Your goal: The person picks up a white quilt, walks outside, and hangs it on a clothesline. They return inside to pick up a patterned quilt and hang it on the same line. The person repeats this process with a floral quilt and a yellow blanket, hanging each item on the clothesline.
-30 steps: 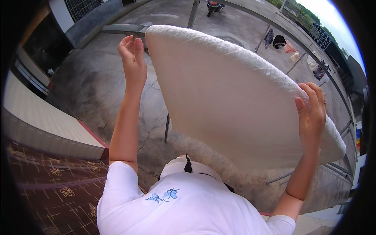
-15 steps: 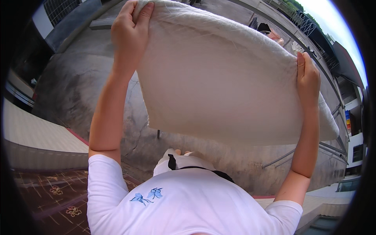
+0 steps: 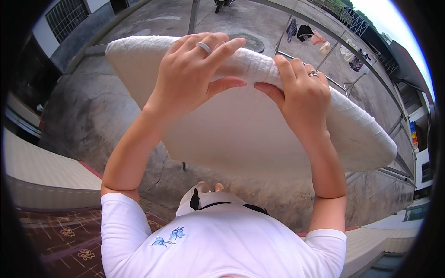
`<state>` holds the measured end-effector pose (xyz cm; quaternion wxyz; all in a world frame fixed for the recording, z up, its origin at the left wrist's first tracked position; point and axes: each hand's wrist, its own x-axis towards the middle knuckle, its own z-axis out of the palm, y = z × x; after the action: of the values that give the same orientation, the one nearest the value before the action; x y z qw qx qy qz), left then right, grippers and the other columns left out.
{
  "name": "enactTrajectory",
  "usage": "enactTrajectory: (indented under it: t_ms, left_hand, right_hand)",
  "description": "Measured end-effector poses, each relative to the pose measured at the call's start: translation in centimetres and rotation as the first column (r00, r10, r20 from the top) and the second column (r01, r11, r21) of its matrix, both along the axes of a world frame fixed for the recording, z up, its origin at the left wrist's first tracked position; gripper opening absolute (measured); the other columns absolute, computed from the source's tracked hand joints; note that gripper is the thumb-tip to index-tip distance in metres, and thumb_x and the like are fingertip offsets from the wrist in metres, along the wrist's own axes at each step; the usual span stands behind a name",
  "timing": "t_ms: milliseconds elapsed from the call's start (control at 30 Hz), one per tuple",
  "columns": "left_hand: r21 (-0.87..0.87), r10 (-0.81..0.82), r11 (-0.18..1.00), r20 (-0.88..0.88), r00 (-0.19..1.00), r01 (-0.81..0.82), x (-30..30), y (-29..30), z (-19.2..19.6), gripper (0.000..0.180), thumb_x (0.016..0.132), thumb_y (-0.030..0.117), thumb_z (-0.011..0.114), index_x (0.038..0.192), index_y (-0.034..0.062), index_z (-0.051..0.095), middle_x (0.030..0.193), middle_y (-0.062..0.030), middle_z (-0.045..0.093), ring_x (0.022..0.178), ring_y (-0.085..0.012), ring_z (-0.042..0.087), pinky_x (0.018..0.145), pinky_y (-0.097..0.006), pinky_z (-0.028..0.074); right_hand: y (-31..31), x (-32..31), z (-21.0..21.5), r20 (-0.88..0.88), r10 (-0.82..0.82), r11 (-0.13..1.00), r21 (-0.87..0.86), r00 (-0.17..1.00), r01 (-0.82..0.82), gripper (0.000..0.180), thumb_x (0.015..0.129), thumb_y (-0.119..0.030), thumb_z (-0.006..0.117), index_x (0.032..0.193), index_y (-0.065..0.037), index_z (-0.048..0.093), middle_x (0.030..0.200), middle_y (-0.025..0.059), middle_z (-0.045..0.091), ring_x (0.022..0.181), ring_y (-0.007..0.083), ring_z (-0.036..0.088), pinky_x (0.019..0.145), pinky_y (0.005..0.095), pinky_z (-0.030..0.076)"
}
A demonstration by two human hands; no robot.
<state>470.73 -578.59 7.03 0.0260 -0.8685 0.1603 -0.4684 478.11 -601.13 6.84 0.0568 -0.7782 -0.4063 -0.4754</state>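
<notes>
Item: large white quilted fabric pad (image 3: 259,125) — held aloft above the concrete yard (image 3: 88,106), top edge clenched by left hand (image 3: 192,74) and right hand (image 3: 301,95), close together. Step judged: hanging; draping over the metal drying rail (image 3: 366,60) is called for.

Concrete yard (image 3: 97,106), metal rails (image 3: 333,46), hanging laundry (image 3: 303,32)

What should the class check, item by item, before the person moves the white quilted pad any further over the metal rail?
1. Left hand grips the top edge of the white pad: ok.
2. Right hand grips the same edge: ok.
3. Hands spread wide for balance: not ok, they sit close together.
4. Pad resting on the metal rail: cannot tell.
5. Pad's lower edge off the concrete ground: ok.
</notes>
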Motion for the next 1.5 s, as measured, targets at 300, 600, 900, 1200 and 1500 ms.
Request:
enactTrajectory:
  t_ms: [300,600,900,1200,1500]
  left_hand:
    - [-0.037,-0.129,0.991,0.004,0.992,0.129,0.8,0.8,-1.9,0.060,0.069,0.036,0.080,0.124,0.0217,0.060,0.125,-0.0002,0.054,0.117,-0.0210,0.052,0.097,-0.040,0.043]
    - [-0.129,-0.090,0.990,-0.242,0.966,0.060,-12.4,18.1,-9.0,0.047,0.081,0.012,0.071,0.122,0.0175,0.049,0.088,0.0060,0.059,0.064,-0.0128,0.057,0.105,-0.049,0.027]
    - [-0.191,0.347,0.544,-0.835,0.426,-0.817,-35.8,47.1,-27.9,0.034,0.077,-0.003,0.061,0.106,0.0147,0.060,0.123,-0.0080,0.047,0.118,-0.0276,0.044,0.103,-0.051,0.025]
    - [-0.451,0.250,0.452,-0.764,0.595,-0.770,-35.8,73.0,-28.0,0.027,0.079,-0.003,0.055,0.102,0.0112,0.059,0.110,-0.0067,0.058,0.106,-0.0249,0.055,0.103,-0.050,0.027]
    - [-0.415,0.039,-0.287,-0.906,0.422,-0.863,-45.3,100.3,-29.2,0.044,0.088,0.008,0.055,0.124,0.0037,0.031,0.098,-0.0185,0.063,0.083,-0.0366,0.065,0.075,-0.048,0.050]
  right_hand:
    - [1.0,-1.6,1.6,-0.046,-0.035,0.995,-0.092,0.998,0.031,0.058,0.082,-0.058,0.063,0.109,-0.007,0.064,0.080,0.0050,0.064,0.078,0.0252,0.065,0.084,0.0427,0.046]
    - [21.2,-10.1,-6.8,-0.209,0.808,0.587,0.358,0.551,-0.726,0.050,0.103,-0.049,0.041,0.111,-0.005,0.066,0.071,-0.0004,0.058,0.077,0.0182,0.064,0.102,0.0574,0.036]
    - [53.3,-17.3,-19.7,-0.732,0.581,0.701,0.227,0.355,-0.676,0.029,0.078,0.011,0.051,0.089,-0.009,0.068,0.094,0.0070,0.056,0.100,0.0274,0.056,0.101,0.0466,0.036]
    - [85.1,-16.7,-24.9,-0.884,0.433,0.707,0.212,0.176,-0.675,0.034,0.071,0.014,0.055,0.099,-0.005,0.050,0.112,0.0152,0.041,0.108,0.0347,0.046,0.094,0.0421,0.043]
    - [126.5,-26.4,-24.5,-0.954,0.154,0.210,0.285,-0.256,-0.935,0.041,0.094,-0.006,0.062,0.121,-0.001,0.032,0.084,0.0097,0.060,0.055,0.0209,0.051,0.055,0.0335,0.044]
